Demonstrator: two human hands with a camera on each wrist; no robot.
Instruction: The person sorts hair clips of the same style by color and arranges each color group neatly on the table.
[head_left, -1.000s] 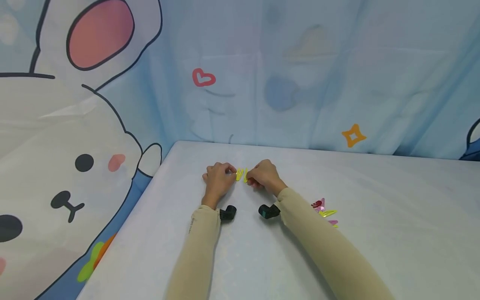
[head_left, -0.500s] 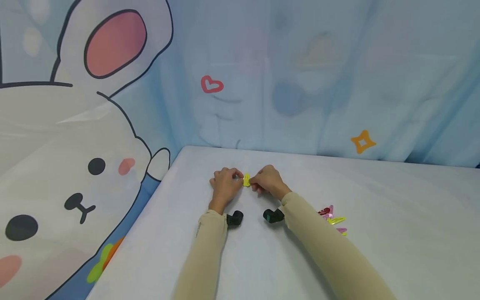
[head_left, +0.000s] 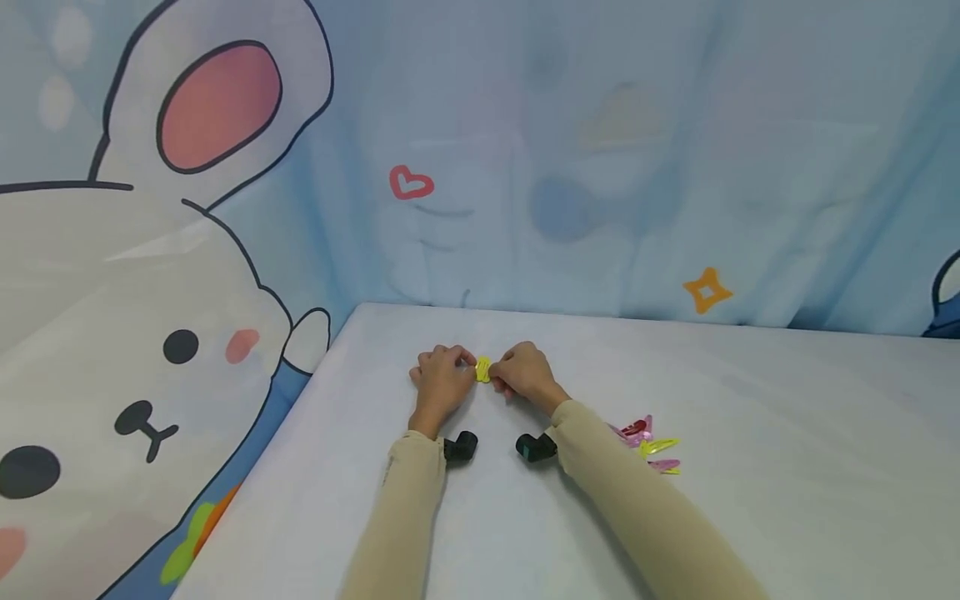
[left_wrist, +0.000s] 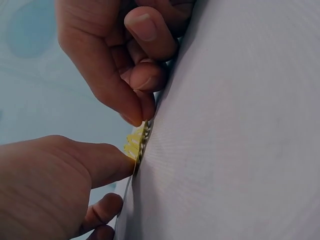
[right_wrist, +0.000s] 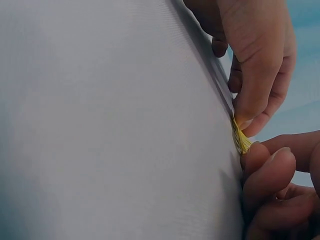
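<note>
Several yellow hair clips (head_left: 483,369) lie side by side on the white table, between the fingertips of both hands. My left hand (head_left: 442,383) pinches them at their left edge with thumb and index finger. From the other side my right hand (head_left: 527,372) pinches the yellow clip nearest to it. In the left wrist view the yellow clips (left_wrist: 137,141) stand close together, and the thumb of the left hand (left_wrist: 55,182) touches their near end. Seen from the right wrist, the clips (right_wrist: 240,137) are partly hidden by the curled fingers of the right hand (right_wrist: 280,185).
A loose pile of pink, red and yellow hair clips (head_left: 651,443) lies to the right, partly behind the right sleeve (head_left: 637,492). Black wrist cameras (head_left: 461,448) sit on both wrists. A blue printed curtain (head_left: 600,167) hangs behind the white table (head_left: 787,467).
The right hand has brought its yellow clip leftward against the others, and the gap between them has closed. The left hand has stayed at the clips. The head view has shifted slightly.
</note>
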